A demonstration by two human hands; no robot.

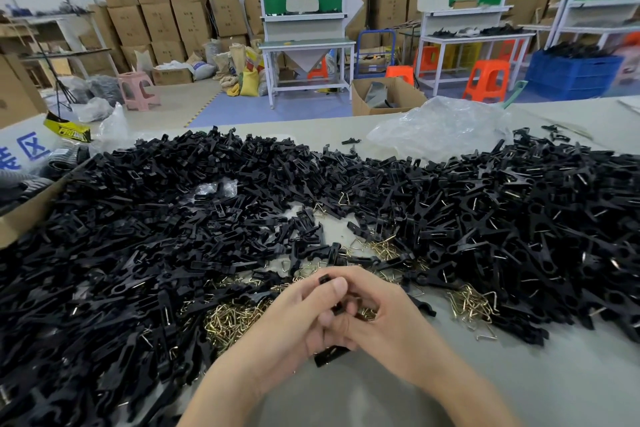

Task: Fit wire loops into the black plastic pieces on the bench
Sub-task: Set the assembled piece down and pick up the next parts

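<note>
Both my hands meet at the bench's near middle around one black plastic piece (325, 278). My left hand (298, 319) grips it with the thumb laid along its top, and my right hand (384, 312) curls round it from the right. The piece's far end sticks out above my fingers and its near end (329, 355) shows below them. Whether a wire loop sits in it is hidden by my fingers. Loose brass wire loops (228, 321) lie on the bench just left of my hands, with more wire loops (472, 305) to the right.
A huge heap of black plastic pieces (180, 218) covers the bench's left and middle, and a second heap with wires in them (540, 225) fills the right. A crumpled clear bag (440, 128) lies at the back. A cardboard box (24, 215) stands at the left edge.
</note>
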